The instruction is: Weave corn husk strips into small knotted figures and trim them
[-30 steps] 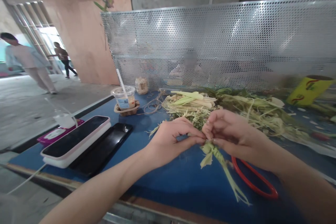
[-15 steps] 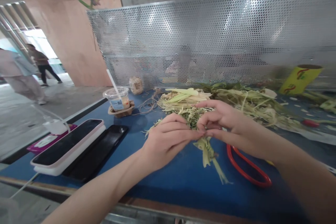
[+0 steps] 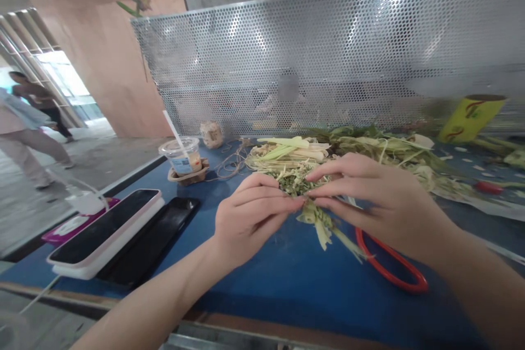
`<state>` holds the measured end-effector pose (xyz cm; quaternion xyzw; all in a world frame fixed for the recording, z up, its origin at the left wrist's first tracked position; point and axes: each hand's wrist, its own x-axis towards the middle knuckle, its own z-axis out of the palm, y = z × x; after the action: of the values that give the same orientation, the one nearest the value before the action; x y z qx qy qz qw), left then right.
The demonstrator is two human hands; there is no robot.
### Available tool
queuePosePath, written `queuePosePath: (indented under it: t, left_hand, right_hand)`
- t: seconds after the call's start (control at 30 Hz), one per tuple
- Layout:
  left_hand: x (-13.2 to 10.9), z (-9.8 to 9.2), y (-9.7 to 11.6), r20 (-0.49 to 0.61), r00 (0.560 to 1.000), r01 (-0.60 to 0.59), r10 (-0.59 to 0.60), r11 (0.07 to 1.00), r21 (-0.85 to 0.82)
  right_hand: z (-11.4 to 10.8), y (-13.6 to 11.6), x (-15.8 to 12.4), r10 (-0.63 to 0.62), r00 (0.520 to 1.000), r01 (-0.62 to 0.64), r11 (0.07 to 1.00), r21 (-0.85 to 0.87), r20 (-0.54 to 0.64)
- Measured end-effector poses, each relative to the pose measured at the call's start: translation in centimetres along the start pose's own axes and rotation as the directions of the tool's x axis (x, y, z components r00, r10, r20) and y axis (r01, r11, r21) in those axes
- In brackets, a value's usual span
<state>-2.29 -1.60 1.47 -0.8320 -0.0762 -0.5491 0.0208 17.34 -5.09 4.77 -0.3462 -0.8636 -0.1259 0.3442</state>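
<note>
My left hand (image 3: 252, 213) and my right hand (image 3: 361, 191) meet over the middle of the table, both closed on a bundle of dried plant strips (image 3: 318, 221). Its pale green, twisted tail hangs toward me between them. Above the fingertips shows a clump of small green sprigs (image 3: 295, 180); whether it belongs to the bundle I cannot tell. Under my right hand lies a red looped handle (image 3: 394, 270), its other end hidden. Just beyond my hands is a pile of pale husk strips (image 3: 287, 150).
Phones (image 3: 109, 229) and a black tray-like case (image 3: 151, 240) lie at left. A lidded cup with a straw (image 3: 180, 156) sits in a cardboard holder, beside loose twine (image 3: 232, 164). More leaves (image 3: 381, 147) and a yellow tube (image 3: 471, 117) are at right. A perforated metal screen (image 3: 287, 60) stands behind.
The bundle's tail has swung up and to the right. My right hand's fingers have straightened somewhat, and my left hand has shifted slightly left. People in the background have walked on.
</note>
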Motion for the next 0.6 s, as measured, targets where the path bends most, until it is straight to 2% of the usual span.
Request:
queuePosePath:
  t: [0.23,0.5,0.6]
  left_hand:
    - [-0.08,0.16,0.18,0.030,0.999,-0.029,0.027,0.997,0.076]
    - [-0.05,0.45,0.21,0.050,0.998,-0.049,0.044,0.992,0.112]
    - [0.00,0.42,0.19,0.047,0.998,-0.054,0.049,0.994,0.096]
  right_hand:
    - [0.48,-0.07,-0.39,-0.028,0.995,0.032,0.999,-0.040,0.091]
    - [0.77,-0.70,-0.16,0.050,0.997,-0.052,0.998,0.039,0.057]
    - [0.69,-0.87,-0.14,0.050,0.997,-0.050,0.999,0.007,0.051]
